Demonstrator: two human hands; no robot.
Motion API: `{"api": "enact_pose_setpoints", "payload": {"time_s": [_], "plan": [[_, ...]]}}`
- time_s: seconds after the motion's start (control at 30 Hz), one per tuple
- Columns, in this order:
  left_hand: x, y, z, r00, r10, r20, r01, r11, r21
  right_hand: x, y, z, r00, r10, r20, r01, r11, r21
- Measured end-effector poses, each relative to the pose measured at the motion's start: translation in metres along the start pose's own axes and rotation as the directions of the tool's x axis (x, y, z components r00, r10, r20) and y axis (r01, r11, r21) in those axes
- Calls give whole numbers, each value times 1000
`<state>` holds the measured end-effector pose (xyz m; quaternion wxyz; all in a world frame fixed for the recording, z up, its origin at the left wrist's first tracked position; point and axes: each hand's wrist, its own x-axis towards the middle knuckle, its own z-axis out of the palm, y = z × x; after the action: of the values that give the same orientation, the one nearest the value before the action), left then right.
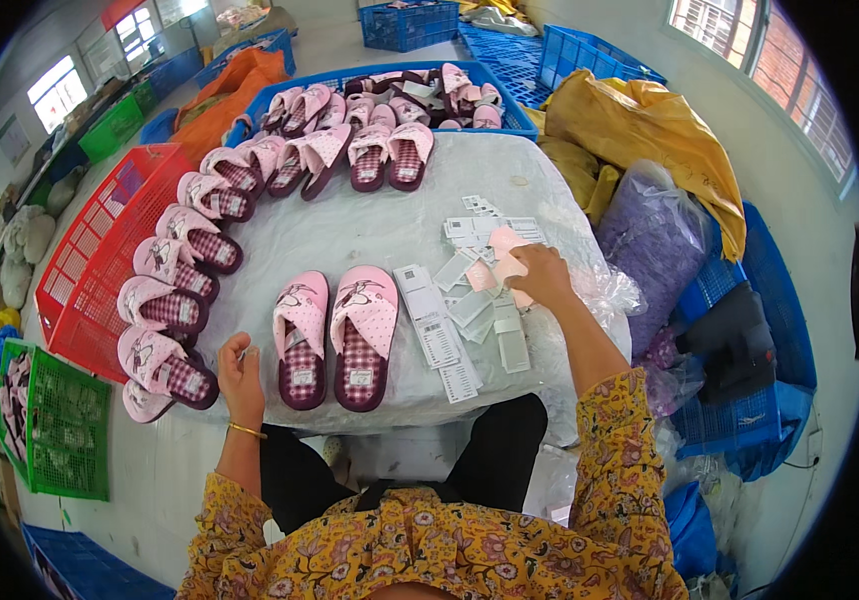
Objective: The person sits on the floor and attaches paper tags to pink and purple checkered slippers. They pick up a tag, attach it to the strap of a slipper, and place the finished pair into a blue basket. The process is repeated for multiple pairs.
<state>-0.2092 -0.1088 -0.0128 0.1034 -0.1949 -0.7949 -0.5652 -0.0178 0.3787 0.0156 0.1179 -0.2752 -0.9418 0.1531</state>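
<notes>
A pair of pink slippers stands side by side in front of me: a left slipper (301, 335) and a right slipper (362, 335), with plaid insoles and a white label in each. My left hand (241, 377) hovers beside the left slipper, fingers loosely bent and nothing in them. To the right lies a loose pile of white cards (470, 232). My right hand (543, 278) reaches over that pile, its fingertips closed on a pink card (512, 264). Between the pile and the slippers is a row of overlapping white printed tags (430, 320).
More pink slippers (168, 300) line the table's left and far edges. A blue crate (520, 120) full of slippers stands behind. Red (100, 255) and green (70, 430) crates are at left; a yellow sack (650, 125) and a purple-filled plastic bag (650, 235) at right.
</notes>
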Motion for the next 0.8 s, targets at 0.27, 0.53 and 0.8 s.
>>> {"api": "enact_pose_setpoints", "payload": {"time_s": [0.27, 0.53, 0.8], "plan": [[10, 27, -14, 997, 62, -41, -61, 998, 30, 29, 34, 14, 993, 61, -100, -23, 938, 345], [21, 77, 11, 975, 208, -74, -211, 977, -28, 36, 78, 16, 966, 45, -253, 71, 900, 430], [16, 137, 73, 872, 489, 22, -487, 871, -69, 38, 72, -19, 935, 160, -317, -17, 912, 409]]}}
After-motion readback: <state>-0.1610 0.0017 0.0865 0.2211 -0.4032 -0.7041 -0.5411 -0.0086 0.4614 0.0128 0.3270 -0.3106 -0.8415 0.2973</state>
